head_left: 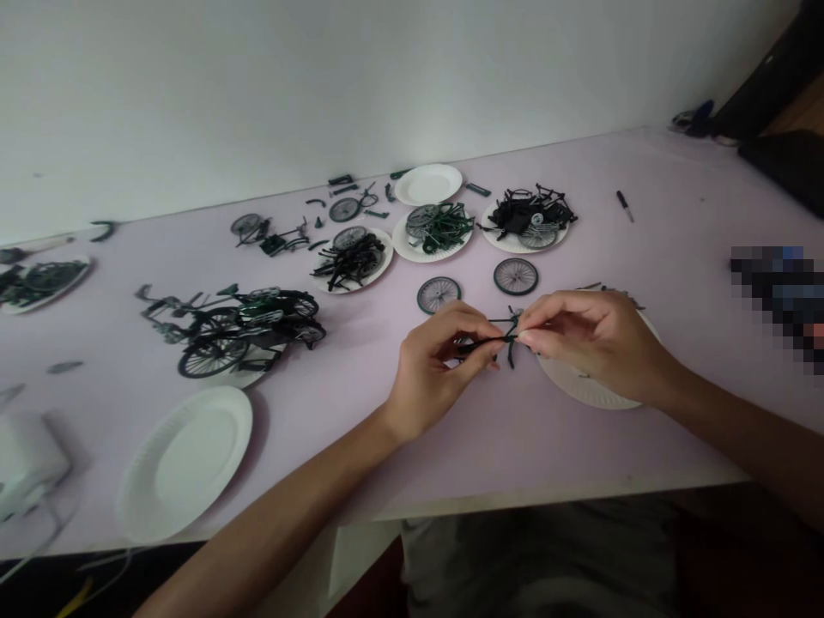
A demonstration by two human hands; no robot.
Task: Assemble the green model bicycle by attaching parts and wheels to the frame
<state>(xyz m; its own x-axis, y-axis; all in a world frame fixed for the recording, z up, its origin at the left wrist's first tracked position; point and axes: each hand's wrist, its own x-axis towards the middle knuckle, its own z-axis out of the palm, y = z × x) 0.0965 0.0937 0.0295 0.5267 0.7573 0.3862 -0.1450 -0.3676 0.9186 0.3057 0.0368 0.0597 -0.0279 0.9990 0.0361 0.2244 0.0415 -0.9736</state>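
Left hand (pixel 420 378) and right hand (pixel 596 343) are pinching a dark part (pixel 481 345) between fingers; bicycles (pixel 265 303) are sitting largely assembled, two wheels (pixel 516 276) lying unfitted.

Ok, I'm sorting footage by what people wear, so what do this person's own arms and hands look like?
The bare, ungloved left hand and the bare, ungloved right hand show no visible rings. The slim, bare left forearm and bare right forearm show no sleeve, watch or bracelet, and no markings that I can make out.
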